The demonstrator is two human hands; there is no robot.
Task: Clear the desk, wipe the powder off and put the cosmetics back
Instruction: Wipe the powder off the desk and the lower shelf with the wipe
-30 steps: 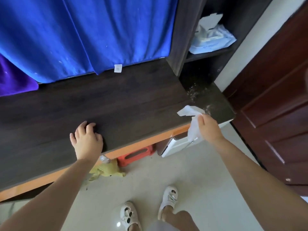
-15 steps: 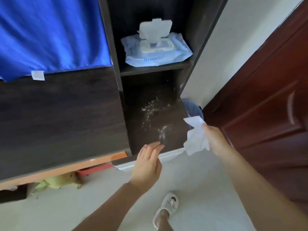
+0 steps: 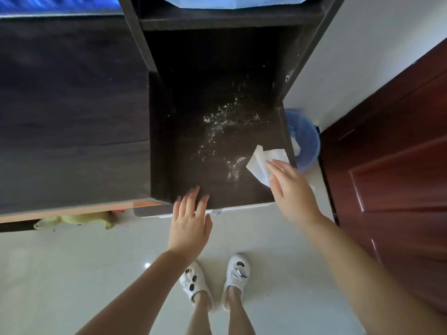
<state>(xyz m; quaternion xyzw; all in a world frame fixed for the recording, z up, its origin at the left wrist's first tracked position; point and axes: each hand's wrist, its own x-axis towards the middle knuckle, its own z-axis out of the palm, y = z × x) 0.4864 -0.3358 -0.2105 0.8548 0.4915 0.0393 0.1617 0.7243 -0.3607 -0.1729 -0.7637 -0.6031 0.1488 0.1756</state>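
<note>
White powder [image 3: 223, 131] is scattered mid-bench [image 3: 72, 97], so the right hand [image 3: 294, 189] presses a wipe [image 3: 262, 159] flat under straight fingers beside it while the open left hand [image 3: 189, 221] braces the front edge, probably for steadiness.

Two hands: left [image 3: 189, 223], right [image 3: 294, 189]. One wipe [image 3: 262, 160]. One desk [image 3: 72, 97]. One blue bin [image 3: 307, 141]. Two white shoes [image 3: 194, 281].

Matt dark wood-grain desk [image 3: 72, 97], soft white wipe [image 3: 263, 163], perhaps plastic blue bin [image 3: 307, 141], glossy floor tiles [image 3: 72, 274]
</note>
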